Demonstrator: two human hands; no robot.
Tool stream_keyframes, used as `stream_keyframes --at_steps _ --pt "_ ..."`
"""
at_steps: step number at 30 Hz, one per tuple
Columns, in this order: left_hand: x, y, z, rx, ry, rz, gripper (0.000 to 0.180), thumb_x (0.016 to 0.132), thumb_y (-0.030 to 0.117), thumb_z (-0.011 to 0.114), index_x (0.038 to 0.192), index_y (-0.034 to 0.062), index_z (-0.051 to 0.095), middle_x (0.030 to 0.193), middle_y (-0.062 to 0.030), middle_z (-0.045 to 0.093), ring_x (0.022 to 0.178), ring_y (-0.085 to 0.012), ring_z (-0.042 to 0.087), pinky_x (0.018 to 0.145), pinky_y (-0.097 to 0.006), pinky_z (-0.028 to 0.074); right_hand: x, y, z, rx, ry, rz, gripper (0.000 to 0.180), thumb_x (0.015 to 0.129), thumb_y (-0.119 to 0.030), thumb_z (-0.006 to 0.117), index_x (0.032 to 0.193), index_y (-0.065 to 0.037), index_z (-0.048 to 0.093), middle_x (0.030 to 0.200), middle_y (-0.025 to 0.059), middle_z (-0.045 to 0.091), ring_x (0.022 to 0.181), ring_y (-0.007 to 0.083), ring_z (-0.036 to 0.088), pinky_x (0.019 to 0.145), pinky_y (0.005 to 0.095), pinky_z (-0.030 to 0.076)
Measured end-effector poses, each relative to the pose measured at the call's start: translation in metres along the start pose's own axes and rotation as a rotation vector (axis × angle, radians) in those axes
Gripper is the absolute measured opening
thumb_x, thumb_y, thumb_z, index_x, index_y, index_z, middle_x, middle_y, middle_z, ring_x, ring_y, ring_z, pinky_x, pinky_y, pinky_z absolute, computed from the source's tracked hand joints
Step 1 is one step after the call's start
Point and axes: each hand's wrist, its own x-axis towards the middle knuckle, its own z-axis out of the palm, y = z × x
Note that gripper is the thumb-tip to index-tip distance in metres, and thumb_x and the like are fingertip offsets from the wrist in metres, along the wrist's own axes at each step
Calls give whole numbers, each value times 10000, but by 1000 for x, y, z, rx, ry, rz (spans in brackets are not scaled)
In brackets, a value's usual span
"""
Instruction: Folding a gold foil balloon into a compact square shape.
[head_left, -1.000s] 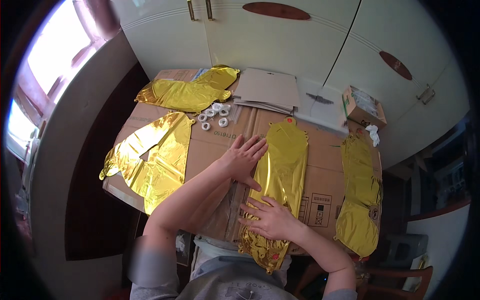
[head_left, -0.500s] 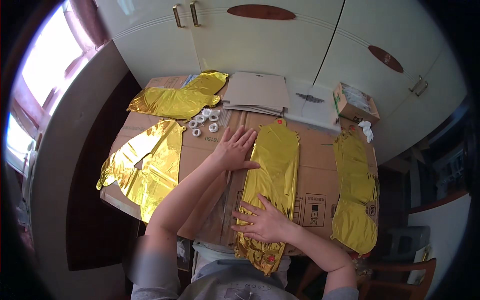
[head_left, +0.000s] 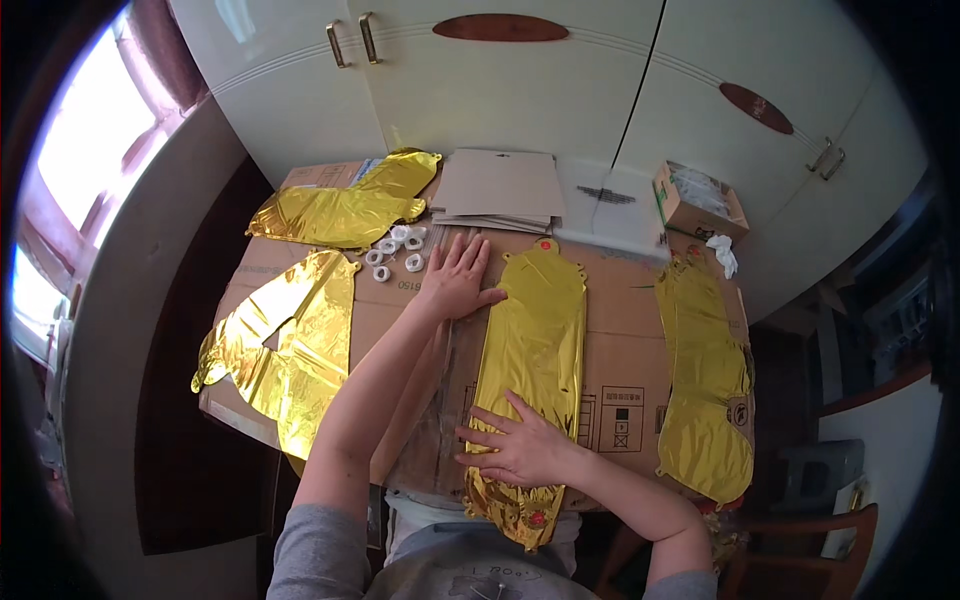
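Balloon (head_left: 535,330) of gold foil looks light, slippery, easily creased, best held by its far edge (head_left: 545,256); left hand (head_left: 453,290) and right hand (head_left: 528,452) spread flat, gripping nothing.

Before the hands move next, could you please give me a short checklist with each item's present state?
1. Right hand flat on the middle gold foil piece: ok.
2. Left hand at that piece's upper left edge: ok.
3. Whole piece on the cardboard: not ok, near end overhangs.
4. Near end smooth: not ok, crinkled.
5. White rings clear of that piece: ok.
6. Piece free of trapped air: cannot tell.
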Motion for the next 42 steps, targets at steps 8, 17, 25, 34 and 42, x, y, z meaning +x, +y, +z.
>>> stream_keyframes --at_steps 8,17,25,34,42 --pt "6 6 2 27 103 -75 902 918 681 417 1565 103 171 1630 -92 171 1510 -319 103 1185 -576 100 0 -1 0 0 1 -9 387 979 -451 492 1353 -368 553 1497 -59 449 1435 231 343 1165 632 177" --pt "-34 12 3 53 457 195 710 897 439 602 1475 88 385 1566 -113 310 1477 -321 225 1189 -538 168 -4 0 -7 -50 -118 -53 442 1006 -487 400 1421 -356 479 1553 -45 367 1471 233 262 1172 623 155" --pt "-145 30 -19 -66 26 568 653 911 414 591 1446 73 438 1532 -123 377 1460 -279 284 1193 -513 195 -28 -12 -46 80 195 130 444 946 -359 573 1363 -205 558 1454 49 495 1379 264 414 1153 529 274" --pt "-145 46 1 -86 87 695 601 958 408 534 1481 142 403 1533 -82 392 1433 -288 338 1184 -510 213 -125 -132 17 987 903 989 81 884 3 638 932 -51 602 847 17 598 757 79 542 653 223 424" --pt "-147 44 9 -25 102 676 615 959 479 504 1486 175 411 1541 -66 385 1447 -289 309 1185 -526 194 -114 -167 67 1708 788 1365 231 998 -238 546 1013 -22 629 824 -6 608 681 71 537 603 229 427"
